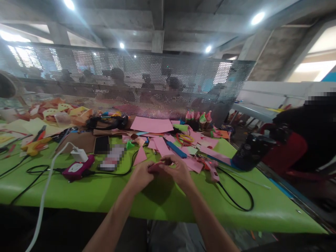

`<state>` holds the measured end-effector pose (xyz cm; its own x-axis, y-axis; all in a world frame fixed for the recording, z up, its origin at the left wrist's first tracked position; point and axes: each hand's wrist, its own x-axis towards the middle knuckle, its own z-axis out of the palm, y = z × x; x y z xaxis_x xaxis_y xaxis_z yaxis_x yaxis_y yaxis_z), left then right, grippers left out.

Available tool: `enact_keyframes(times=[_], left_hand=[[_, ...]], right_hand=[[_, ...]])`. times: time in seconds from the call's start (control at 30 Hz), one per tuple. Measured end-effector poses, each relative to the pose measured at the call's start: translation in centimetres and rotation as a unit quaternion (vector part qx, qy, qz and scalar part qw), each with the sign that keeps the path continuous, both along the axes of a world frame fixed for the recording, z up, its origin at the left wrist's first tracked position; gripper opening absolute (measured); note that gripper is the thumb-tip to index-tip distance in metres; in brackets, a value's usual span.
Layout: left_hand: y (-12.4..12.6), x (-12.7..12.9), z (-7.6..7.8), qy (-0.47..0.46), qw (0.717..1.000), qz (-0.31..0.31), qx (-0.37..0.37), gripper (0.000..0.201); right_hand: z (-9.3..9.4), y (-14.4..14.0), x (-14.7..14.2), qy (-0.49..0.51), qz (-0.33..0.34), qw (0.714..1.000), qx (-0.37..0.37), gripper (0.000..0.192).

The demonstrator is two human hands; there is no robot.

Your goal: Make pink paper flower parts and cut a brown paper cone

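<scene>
Both my hands meet above the green table, close to its front edge. Between them is a small folded piece of pink paper, partly hidden by my fingers. My left hand pinches its left side. On the other side my right hand grips it between thumb and fingers. Just beyond lie loose pink paper pieces and a blue cutter-like tool. To the right of my right hand rests a pink glue gun with a black cord.
A purple power strip with a white charger and cables lies left, near two phones. Yellow-handled scissors sit farther left. A dark bottle stands right. Paper ice-cream cones are by the perforated screen. A person sits at right.
</scene>
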<state>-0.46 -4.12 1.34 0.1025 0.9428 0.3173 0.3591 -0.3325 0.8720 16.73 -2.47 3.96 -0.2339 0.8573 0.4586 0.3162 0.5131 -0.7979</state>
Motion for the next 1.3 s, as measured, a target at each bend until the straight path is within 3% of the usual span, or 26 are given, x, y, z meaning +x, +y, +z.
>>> enact_keyframes(times=[0.1, 0.17, 0.33, 0.43, 0.53, 0.7, 0.77, 1.0, 1.13, 1.3], left_hand=[[-0.2, 0.1, 0.4, -0.026, 1.0, 0.0, -0.014, 0.005], [-0.1, 0.0, 0.5, -0.096, 0.994, -0.008, -0.049, 0.009], [0.5, -0.5, 0.5, -0.335, 0.936, 0.028, -0.104, 0.043], [0.8, -0.7, 0.5, -0.388, 0.915, 0.067, -0.084, 0.058], [0.9, -0.5, 0.4, -0.354, 0.93, 0.055, -0.078, 0.046], [0.8, 0.1, 0.0, -0.233, 0.971, -0.041, -0.039, 0.03], [0.7, 0.1, -0.2, -0.206, 0.978, -0.03, -0.036, 0.027], [0.7, -0.1, -0.4, -0.132, 0.991, 0.003, -0.021, 0.023], [0.7, 0.0, -0.5, -0.099, 0.994, -0.038, -0.009, 0.024], [0.2, 0.5, 0.2, -0.14, 0.988, -0.058, -0.022, 0.026]], right_hand=[[0.0, 0.0, -0.1, 0.021, -0.012, 1.0, -0.005, 0.013], [0.1, 0.0, -0.1, 0.072, -0.025, 0.997, -0.033, 0.016], [0.3, -0.2, 0.0, 0.187, 0.003, 0.974, -0.124, 0.026], [0.3, -0.1, 0.0, 0.18, 0.032, 0.969, -0.166, 0.031], [0.1, 0.0, -0.1, 0.181, 0.022, 0.968, -0.174, 0.034], [0.1, -0.1, -0.1, 0.182, 0.016, 0.969, -0.165, 0.034], [0.1, -0.2, -0.1, 0.159, 0.036, 0.972, -0.168, 0.032], [-0.1, 0.0, 0.2, 0.133, 0.042, 0.975, -0.174, 0.029], [-0.2, 0.1, 0.3, 0.126, 0.052, 0.976, -0.168, 0.025], [-0.6, 0.3, 0.1, 0.149, 0.035, 0.973, -0.17, 0.029]])
